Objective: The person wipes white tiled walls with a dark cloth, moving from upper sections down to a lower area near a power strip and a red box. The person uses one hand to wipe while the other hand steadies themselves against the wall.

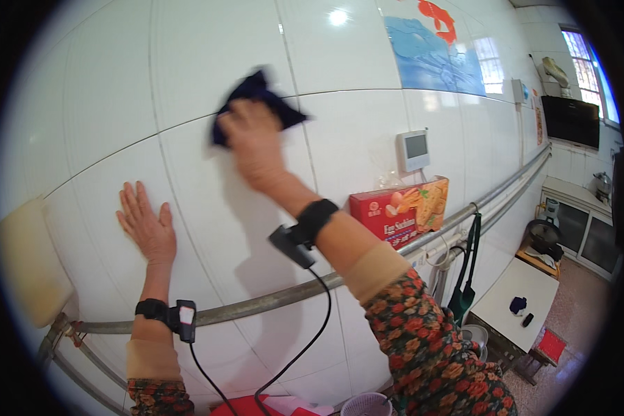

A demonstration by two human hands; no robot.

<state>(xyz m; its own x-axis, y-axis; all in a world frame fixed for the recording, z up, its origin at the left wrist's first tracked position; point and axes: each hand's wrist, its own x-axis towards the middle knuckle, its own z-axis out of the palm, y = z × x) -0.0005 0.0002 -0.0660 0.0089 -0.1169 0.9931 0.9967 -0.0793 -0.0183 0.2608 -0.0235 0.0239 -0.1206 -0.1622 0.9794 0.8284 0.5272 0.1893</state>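
Observation:
My right hand [252, 140] presses a dark blue cloth [260, 96] against the white tiled wall [208, 171]; hand and cloth are blurred. The cloth lies across a seam between tiles, one corner sticking out to the right. Lower and to the left, my left hand [148, 223] rests on the wall with its palm against the tiles and its fingers apart, holding nothing. Each wrist wears a black strap with a small device and a cable.
Metal pipes [270, 301] run along the wall below my hands. A red food carton [395, 210] stands at the pipes under a wall thermostat [415, 151]. A green strapped item [465, 291] hangs there. At right are a white table [499, 307] and a red stool [552, 346].

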